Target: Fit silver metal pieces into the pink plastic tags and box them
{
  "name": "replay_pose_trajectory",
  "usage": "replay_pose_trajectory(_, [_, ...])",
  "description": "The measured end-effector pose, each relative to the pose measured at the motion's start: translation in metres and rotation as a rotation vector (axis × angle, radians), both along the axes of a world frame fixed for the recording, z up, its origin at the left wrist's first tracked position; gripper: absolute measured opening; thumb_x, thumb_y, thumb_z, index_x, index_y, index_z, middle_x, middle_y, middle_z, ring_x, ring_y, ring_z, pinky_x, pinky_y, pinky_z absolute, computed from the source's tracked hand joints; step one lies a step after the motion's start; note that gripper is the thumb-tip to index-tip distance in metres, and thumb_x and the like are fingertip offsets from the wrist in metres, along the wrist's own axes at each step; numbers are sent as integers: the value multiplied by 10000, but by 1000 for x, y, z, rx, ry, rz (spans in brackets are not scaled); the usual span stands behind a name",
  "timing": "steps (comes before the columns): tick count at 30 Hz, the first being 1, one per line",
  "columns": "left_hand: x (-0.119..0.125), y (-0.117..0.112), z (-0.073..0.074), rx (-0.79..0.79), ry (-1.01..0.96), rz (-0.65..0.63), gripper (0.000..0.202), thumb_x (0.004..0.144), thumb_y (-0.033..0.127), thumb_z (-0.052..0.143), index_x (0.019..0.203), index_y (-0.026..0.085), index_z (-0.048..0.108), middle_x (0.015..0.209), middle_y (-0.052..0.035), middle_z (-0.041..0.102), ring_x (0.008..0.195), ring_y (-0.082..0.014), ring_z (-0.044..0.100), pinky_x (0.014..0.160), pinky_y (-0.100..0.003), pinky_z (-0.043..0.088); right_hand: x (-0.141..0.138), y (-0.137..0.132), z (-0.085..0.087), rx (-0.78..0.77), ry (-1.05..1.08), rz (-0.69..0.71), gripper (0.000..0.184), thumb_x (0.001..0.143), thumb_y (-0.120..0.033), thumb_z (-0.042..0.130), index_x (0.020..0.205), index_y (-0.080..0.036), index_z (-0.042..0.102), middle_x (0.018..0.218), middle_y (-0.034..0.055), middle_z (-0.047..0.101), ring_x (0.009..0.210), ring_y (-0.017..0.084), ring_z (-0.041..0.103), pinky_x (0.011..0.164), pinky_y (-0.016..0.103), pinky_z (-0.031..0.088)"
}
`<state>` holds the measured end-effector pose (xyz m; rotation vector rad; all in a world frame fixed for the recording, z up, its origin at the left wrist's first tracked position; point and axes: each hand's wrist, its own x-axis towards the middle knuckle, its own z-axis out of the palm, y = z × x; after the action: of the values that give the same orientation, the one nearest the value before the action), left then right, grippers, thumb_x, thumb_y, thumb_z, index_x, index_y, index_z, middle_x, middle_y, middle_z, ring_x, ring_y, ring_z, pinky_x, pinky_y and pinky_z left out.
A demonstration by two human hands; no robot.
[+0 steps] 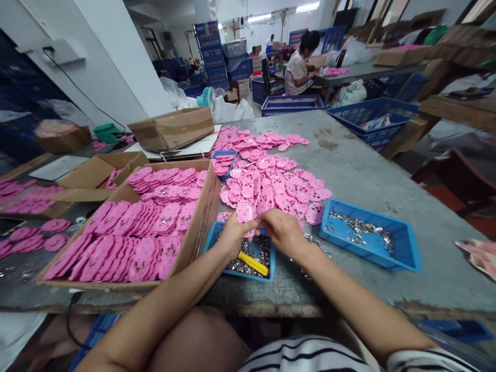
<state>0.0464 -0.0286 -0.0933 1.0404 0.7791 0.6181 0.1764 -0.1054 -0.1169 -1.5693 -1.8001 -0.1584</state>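
Note:
My left hand (233,233) is closed round a flat pink plastic piece (245,212) with a scalloped edge, held up above a small blue tray (273,268). Right beside it, my right hand (279,227) pinches at the piece's edge, fingertips together; whatever sits between them is too small to make out. Many small shiny metal parts (264,248) fill the tray under my hands. Across them lies a yellow-handled tool (253,263), its far end hidden by my left hand. A loose heap of similar pink pieces (271,181) spreads just beyond my hands.
To the left stands a cardboard box (211,206) packed with rows of pink pieces. A second blue tray (406,248) on the right holds scattered metal parts. Farther back are a small blue basket (228,154), another carton (170,132) and a seated co-worker (298,72).

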Motion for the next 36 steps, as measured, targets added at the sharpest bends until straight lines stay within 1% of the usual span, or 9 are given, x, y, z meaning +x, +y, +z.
replay_pose_trajectory(4, [0,-3,5,-108,-1,-28,428,425,201,799,772,147,555,583,31,606,442,-104,547,349,-183,318,5,0,4,25,-174,81,194,890,-92,512,986,-181,656,783,70,700,734,188,613,617,279,430])
replay_pose_trajectory(7, [0,-4,7,-127,-17,-19,422,416,171,782,766,153,548,579,38,597,447,-103,545,356,-183,322,5,-1,5,33,-114,117,215,892,-93,489,960,-187,670,790,73,711,725,187,610,619,288,436])
replay_pose_trajectory(13, [1,-2,5,80,-78,55,383,486,194,793,775,157,545,609,29,615,481,-92,552,388,-179,357,-6,3,4,-109,750,-29,51,798,-241,604,798,-208,642,708,11,674,585,136,545,552,270,432])
replay_pose_trajectory(15, [1,-2,6,150,-84,75,392,495,203,808,775,163,537,610,32,616,477,-85,540,394,-178,359,-10,5,8,-209,1029,-44,187,744,-378,677,716,-206,607,599,-24,602,495,109,456,480,250,376])
replay_pose_trajectory(18, [2,-3,6,170,-79,76,437,486,232,840,781,169,524,590,42,604,466,-83,530,390,-177,346,-13,7,17,-286,1216,-6,391,630,-542,762,630,-202,569,527,-48,530,467,85,387,455,237,330])
replay_pose_trajectory(22, [2,-4,5,175,-86,77,511,485,302,885,817,173,518,603,44,608,483,-90,551,400,-181,355,-13,8,19,-305,1241,-11,454,560,-582,804,598,-197,568,508,-53,496,484,85,386,471,241,337])
replay_pose_trajectory(26, [3,-4,5,104,-184,23,524,607,543,813,844,185,513,644,14,625,517,-125,593,412,-213,389,-7,9,13,-228,1188,-64,406,661,-574,746,633,-202,584,628,-7,567,573,122,483,543,281,430])
replay_pose_trajectory(31, [5,-4,9,0,-174,-94,620,791,769,489,923,171,584,642,-53,645,598,-183,648,407,-229,373,-2,9,14,-131,865,-41,305,813,-429,652,612,-209,585,939,71,595,895,196,599,789,364,518])
replay_pose_trajectory(36, [4,-6,13,-18,-156,-113,684,797,805,419,1009,181,603,680,-57,649,651,-193,662,466,-238,435,-4,6,14,-190,642,-25,245,900,-353,562,703,-215,602,960,81,584,967,221,591,817,392,526])
